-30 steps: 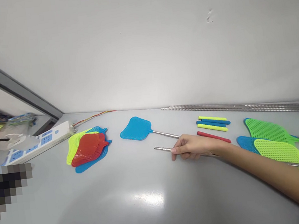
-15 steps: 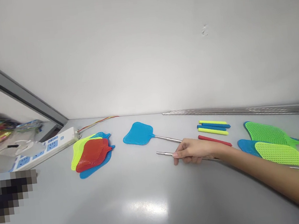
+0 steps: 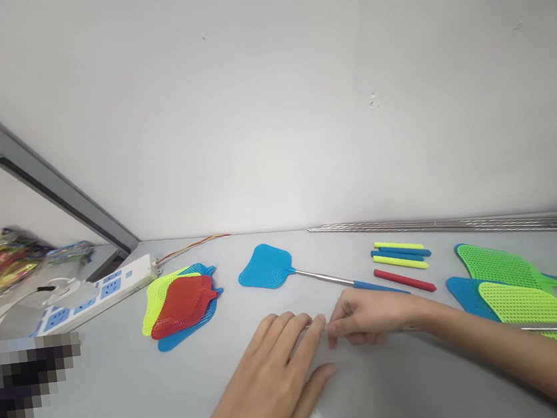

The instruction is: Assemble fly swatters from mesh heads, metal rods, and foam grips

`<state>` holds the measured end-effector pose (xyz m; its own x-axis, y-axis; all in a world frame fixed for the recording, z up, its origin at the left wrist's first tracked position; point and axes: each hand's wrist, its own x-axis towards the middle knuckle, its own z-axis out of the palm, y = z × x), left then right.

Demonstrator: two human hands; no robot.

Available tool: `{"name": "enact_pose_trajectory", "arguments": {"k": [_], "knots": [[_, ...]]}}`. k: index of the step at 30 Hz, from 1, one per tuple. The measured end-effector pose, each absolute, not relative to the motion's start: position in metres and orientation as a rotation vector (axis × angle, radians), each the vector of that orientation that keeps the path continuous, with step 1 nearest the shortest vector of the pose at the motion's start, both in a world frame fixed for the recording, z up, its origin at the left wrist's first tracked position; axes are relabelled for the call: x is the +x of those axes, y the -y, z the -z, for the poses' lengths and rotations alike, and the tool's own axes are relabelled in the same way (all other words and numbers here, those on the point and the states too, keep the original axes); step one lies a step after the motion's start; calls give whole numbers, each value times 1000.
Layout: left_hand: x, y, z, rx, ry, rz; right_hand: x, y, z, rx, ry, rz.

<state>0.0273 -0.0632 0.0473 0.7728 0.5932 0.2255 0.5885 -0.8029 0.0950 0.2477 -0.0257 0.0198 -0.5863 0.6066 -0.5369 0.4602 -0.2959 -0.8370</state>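
My right hand (image 3: 366, 316) is closed around a thin metal rod (image 3: 409, 329); only a short stretch shows past the wrist, and its near end is hidden by the fingers. My left hand (image 3: 278, 380) reaches in from below, fingers stretched and thumb apart. Its index fingertip is beside the right thumb; whether it touches the rod cannot be seen. Just behind lies a blue fly swatter (image 3: 265, 267) with a metal shaft and a blue handle (image 3: 378, 287). Several loose handle grips lie beyond, among them a red grip (image 3: 404, 280) and a yellow grip (image 3: 400, 262).
Loose swatter heads in red (image 3: 183, 306), yellow and blue overlap at the left, beside a white power strip (image 3: 111, 292). Swatters with green (image 3: 501, 264) and yellow (image 3: 531, 307) heads are stacked at the right. Long metal rods (image 3: 436, 224) lie along the wall. A pixelated patch covers the lower left.
My left hand has come into view from below and reached the right hand. The right hand keeps hold of the rod. The view has tilted up slightly.
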Motion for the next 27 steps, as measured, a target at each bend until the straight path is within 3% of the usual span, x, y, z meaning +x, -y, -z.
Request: {"name": "enact_pose_trajectory", "arguments": {"k": [4,6,10,14,27], "knots": [[36,50,-24,2954,-1019,42,236,38,-32,-1387,1826,-2005],[35,50,-17,2907,-1068,90,233,43,-36,-1383,1815,-2015],[18,45,-13,2876,-1057,-11,245,54,-40,-1392,2032,-1895],[-12,28,-5,2732,-1172,-143,282,70,-40,-1774,2187,-1287],[-13,42,12,2743,-995,-96,299,123,1,-1867,2021,-1083]]}}
